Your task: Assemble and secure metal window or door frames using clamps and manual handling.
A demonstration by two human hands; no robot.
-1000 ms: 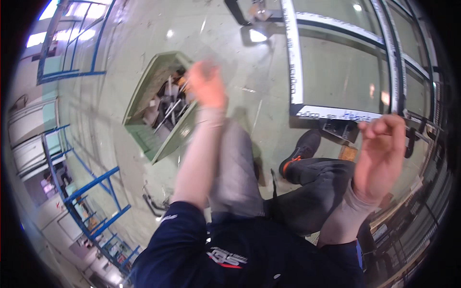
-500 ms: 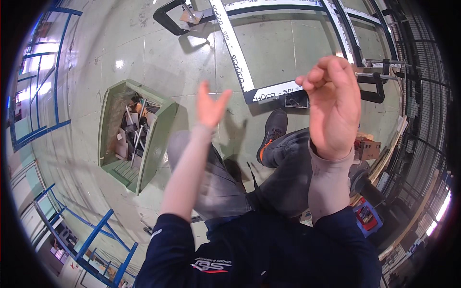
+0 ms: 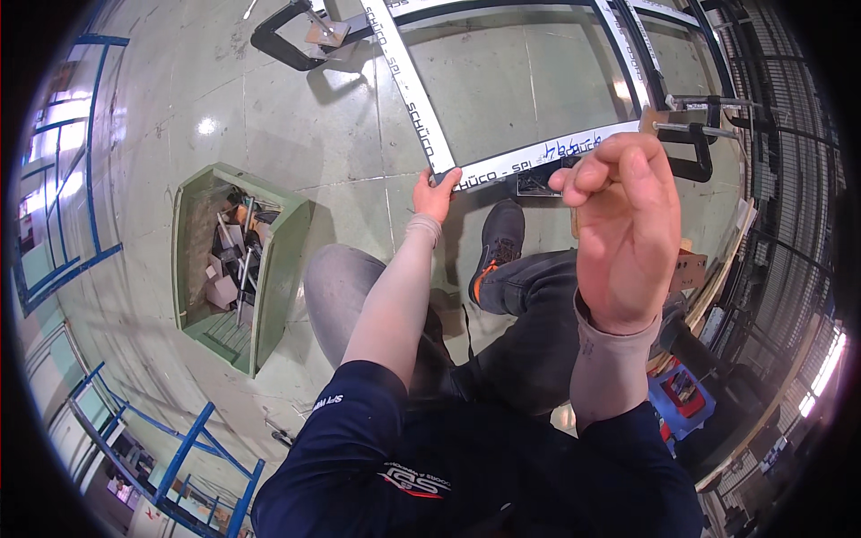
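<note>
A dark rectangular window frame (image 3: 498, 168), faced with white printed protective film, stretches ahead of me at the top. My left hand (image 3: 434, 195) grips its near left corner, thumb on the film and fingers round the outer side. Raised closer to the camera, my right hand (image 3: 625, 229) has its palm turned up and its fingers curled together. Whatever those fingers pinch, if anything, is hidden. Behind this hand runs the near rail of the frame, with blue handwriting on the film. Below the rail sits a small dark box-like thing (image 3: 538, 183).
A black C-clamp (image 3: 285, 61) holds the frame's left end; another clamp (image 3: 691, 148) is at the right. A green bin (image 3: 280, 282) of offcuts stands on the floor left of my knees. Blue metal racks (image 3: 184, 439) line the left. A blue tray (image 3: 695, 414) lies right.
My left hand has moved from open air to the frame's near left corner and taken hold. The right hand stays raised and curled, while the view has shifted slightly.
</note>
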